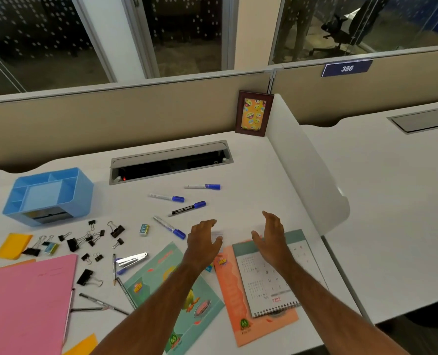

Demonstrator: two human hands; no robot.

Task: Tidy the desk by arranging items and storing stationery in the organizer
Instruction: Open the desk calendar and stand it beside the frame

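A blue desk organizer (49, 196) stands at the back left of the white desk (251, 180). Several blue-capped markers (188, 208) lie scattered mid-desk, with black binder clips (89, 238) and a silver stapler (132, 260) to the left. My left hand (204, 240) hovers with relaxed fingers over a teal booklet (177, 298), holding nothing. My right hand (271, 235) is held edge-on, fingers straight, above a spiral desk calendar (269, 275) that lies on an orange booklet (232, 295).
A pink folder (25, 303) and yellow sheets (13, 244) lie at the left front. Pens (102, 302) lie near the folder. An open cable tray (170, 162) sits at the back. A picture frame (253, 114) leans in the corner by a white side divider (307, 170).
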